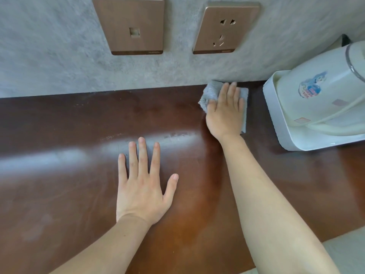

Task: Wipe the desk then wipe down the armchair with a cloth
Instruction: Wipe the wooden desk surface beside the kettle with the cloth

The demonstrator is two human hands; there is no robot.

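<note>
On one desk (59, 184) we see one cloth (214, 89) under our flat right hand (225, 113); left hand (142, 186) spread flat; one kettle (324, 95) right of the cloth.

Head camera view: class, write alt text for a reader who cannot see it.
A person's right hand presses a grey cloth flat on a brown desk by the wall, while the left hand rests open on the desk. A white kettle on a tray stands to the right, below two wall plates.
</note>
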